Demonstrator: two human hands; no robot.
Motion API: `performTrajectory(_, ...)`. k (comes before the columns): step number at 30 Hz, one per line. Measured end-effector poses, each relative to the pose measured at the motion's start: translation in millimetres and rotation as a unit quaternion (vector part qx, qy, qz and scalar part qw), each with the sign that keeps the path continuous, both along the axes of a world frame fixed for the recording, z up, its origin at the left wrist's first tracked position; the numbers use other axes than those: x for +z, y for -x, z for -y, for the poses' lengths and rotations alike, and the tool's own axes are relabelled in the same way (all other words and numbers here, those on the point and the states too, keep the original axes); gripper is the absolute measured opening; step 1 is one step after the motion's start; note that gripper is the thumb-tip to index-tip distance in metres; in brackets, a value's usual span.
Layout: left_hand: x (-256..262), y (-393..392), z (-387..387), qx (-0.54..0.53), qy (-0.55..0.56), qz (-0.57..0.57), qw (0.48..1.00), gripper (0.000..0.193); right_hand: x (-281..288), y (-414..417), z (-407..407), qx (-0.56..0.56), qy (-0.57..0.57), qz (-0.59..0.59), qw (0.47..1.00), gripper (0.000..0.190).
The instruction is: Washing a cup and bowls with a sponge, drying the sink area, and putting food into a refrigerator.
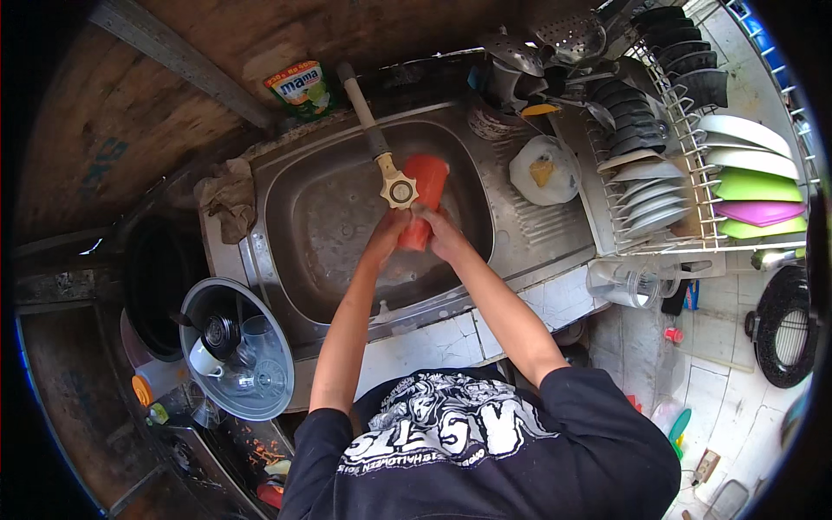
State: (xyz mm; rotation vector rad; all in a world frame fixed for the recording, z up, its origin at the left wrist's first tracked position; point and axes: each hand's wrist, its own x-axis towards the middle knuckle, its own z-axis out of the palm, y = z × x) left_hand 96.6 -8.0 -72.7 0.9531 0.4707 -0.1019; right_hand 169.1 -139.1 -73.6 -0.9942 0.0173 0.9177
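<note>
A red plastic cylindrical container [429, 177], slightly blurred, is tilted over the basin of a stainless steel sink [325, 221], under a faucet with a star-shaped knob [399, 190]. My left hand [390, 233] grips its left side near the lower end. On the other side my right hand [445, 235] holds it too, the fingers close to the knob. The faucet hides part of the container and some fingertips. Whether water is running cannot be told. A clear plate with a yellow sponge [541, 173] on it lies on the ridged drainboard [539, 224] to the right.
Glasses and a white mug [205, 361] fill a grey basin [286, 390] at the left. A brown cloth [227, 200] hangs at the sink's left edge. Plates and bowls stand in a wire rack [702, 246] at the right. A utensil holder [494, 120] and a detergent pouch [300, 91] are behind.
</note>
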Motion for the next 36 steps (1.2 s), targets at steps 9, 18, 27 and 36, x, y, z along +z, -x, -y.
performTrajectory(9,-15,61,-24,0.061,-0.183,-0.044,0.980,0.076,-28,11,-76,-0.092,0.022,0.023,0.995,0.033)
performTrajectory(18,13,108,-33,0.173,-0.187,-0.047,0.966,0.067,-123,-10,-114,-0.027,0.401,0.531,0.746,0.025)
performTrajectory(27,11,114,-34,0.161,-0.202,-0.057,0.964,0.077,-99,-29,-92,-0.025,0.021,-0.011,0.999,0.028)
performTrajectory(36,17,119,-36,0.193,-0.187,-0.068,0.961,0.070,-47,0,-84,-0.067,-0.063,-0.192,0.977,0.022)
